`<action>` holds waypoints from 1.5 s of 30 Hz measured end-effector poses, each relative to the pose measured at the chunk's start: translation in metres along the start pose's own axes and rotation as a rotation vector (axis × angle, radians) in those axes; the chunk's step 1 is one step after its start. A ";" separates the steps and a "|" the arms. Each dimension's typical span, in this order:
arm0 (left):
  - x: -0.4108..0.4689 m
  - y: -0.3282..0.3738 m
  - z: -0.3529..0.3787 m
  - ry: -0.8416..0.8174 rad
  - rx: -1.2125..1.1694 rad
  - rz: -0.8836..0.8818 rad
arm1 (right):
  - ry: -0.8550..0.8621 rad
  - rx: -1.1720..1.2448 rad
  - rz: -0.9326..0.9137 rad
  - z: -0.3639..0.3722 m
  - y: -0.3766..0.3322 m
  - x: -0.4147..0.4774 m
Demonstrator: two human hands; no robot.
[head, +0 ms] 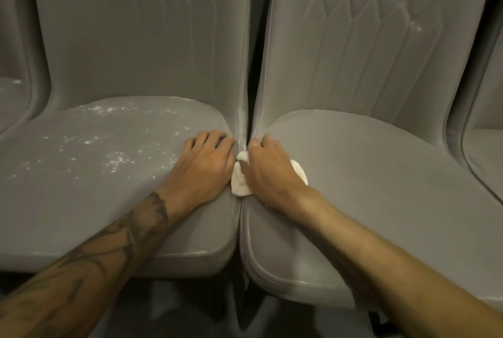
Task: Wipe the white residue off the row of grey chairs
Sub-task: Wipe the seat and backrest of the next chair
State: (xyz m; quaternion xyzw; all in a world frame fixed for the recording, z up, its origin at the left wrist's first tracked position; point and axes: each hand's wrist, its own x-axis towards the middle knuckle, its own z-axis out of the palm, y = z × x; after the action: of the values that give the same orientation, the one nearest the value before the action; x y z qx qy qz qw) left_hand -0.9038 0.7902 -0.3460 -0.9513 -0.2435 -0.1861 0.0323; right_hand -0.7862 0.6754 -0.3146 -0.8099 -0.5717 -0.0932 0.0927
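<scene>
Two grey chairs fill the head view side by side, with a narrow dark gap (pixel 249 65) between them. The left grey chair (pixel 81 215) carries white residue (pixel 117 159) scattered as specks and smears over most of its seat, with a fainter streak high on its backrest. The seat of the right grey chair (pixel 381 180) looks clean, though a few pale marks show on the upper part of its back. The left hand (pixel 206 158) lies palm down on the right edge of the left seat, fingers extended and holding nothing; its forearm (pixel 109 242) is tattooed. The right hand (pixel 269 169) sits just beside it at the inner edge of the right seat, fingers curled over a white cloth (pixel 240 184) that it presses down by the gap, near where seat meets backrest. Cloth shows on both sides of that hand. Parts of a further chair (pixel 13 98) at the far left, with some white specks, and another chair (pixel 487 152) at the far right complete the row
</scene>
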 end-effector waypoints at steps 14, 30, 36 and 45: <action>0.004 0.001 0.004 -0.040 -0.073 -0.064 | 0.001 0.033 -0.086 -0.015 -0.017 -0.065; 0.004 0.000 0.002 -0.080 -0.077 -0.059 | 0.005 0.186 -0.146 -0.018 -0.011 -0.101; 0.003 0.001 0.000 -0.084 -0.089 -0.067 | -0.053 0.154 -0.132 -0.030 -0.006 -0.088; 0.003 0.003 -0.002 -0.114 -0.068 -0.071 | -0.093 0.158 -0.217 -0.037 -0.015 -0.147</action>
State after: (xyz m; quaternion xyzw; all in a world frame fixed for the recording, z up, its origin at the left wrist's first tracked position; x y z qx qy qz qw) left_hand -0.9003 0.7887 -0.3426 -0.9516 -0.2723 -0.1408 -0.0206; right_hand -0.8507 0.5370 -0.3156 -0.7370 -0.6650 -0.0197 0.1191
